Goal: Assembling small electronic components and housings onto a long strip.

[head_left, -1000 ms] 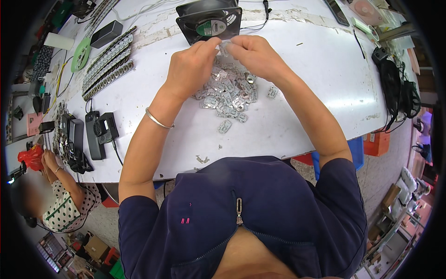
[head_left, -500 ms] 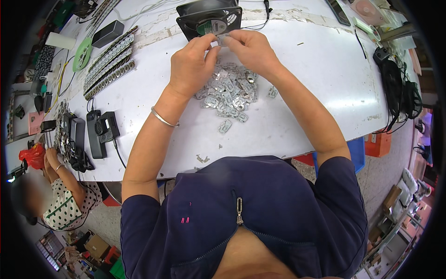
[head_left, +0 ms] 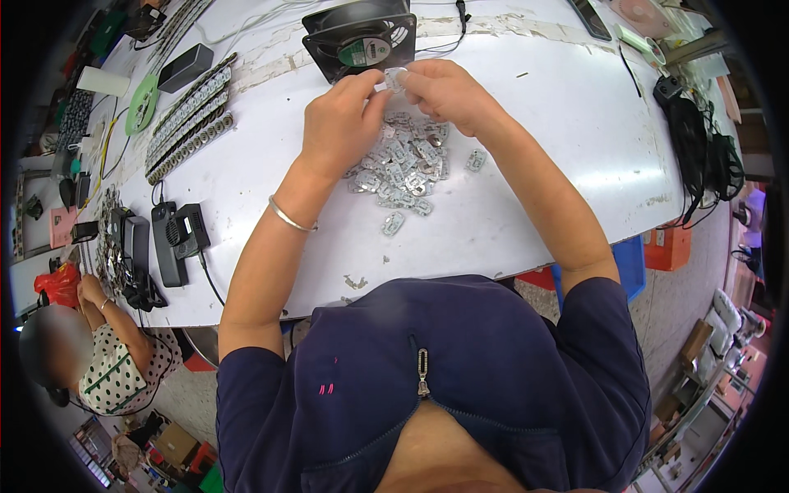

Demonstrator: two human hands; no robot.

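A small flat, whitish see-through part (head_left: pixel 395 80) is held up between my two hands, just in front of the black fan. My left hand (head_left: pixel 343 119) pinches at its left side with thumb and forefinger. At its right side, the thumb and curled fingers of my right hand (head_left: pixel 452 97) grip it. The fingers cover part of it, so its detail does not show. Below my hands lies a loose pile of similar small clear and silvery parts (head_left: pixel 403 168). One such part (head_left: pixel 393 223) lies apart in front of the pile, another (head_left: pixel 476 159) to its right.
The square black fan (head_left: pixel 359 41) stands right behind my hands. Rows of strips with small parts (head_left: pixel 191 123), a green dish (head_left: pixel 143 104) and black adapters (head_left: pixel 182 238) lie on the left. Black cables (head_left: pixel 699 152) hang at the right edge. Another person (head_left: pixel 115 353) sits at left.
My hands have drawn back slightly from the fan, still holding the small part between them. The whole view has shifted a little.
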